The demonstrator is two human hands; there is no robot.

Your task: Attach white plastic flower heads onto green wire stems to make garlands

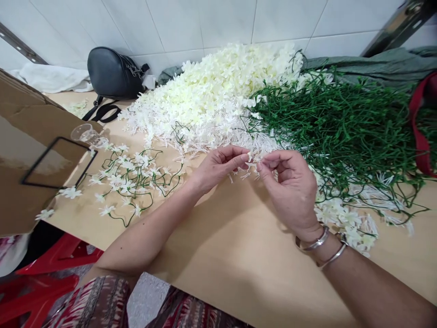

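Note:
My left hand (220, 167) pinches a small white artificial flower (250, 159) between thumb and fingertips. Close beside it, my right hand (290, 184) has its thumb and forefinger pressed together at the flower's edge; what lies between them is too small to make out. Just beyond both hands spreads a heap of loose white artificial petals (225, 82), with thin white stamens (211, 136) along its front. Green plastic stems (341, 123) are piled to the right. Left of my left hand, several white flowers on green stems (133, 175) lie on the table (232, 255).
A cardboard box (20, 136) stands at the left edge, near a clear plastic cup (85, 133). Behind sits a black bag (111, 73) against the tiled wall (221, 23). A red strap (416, 123) hangs at the far right. Red stools (37, 291) are below the table.

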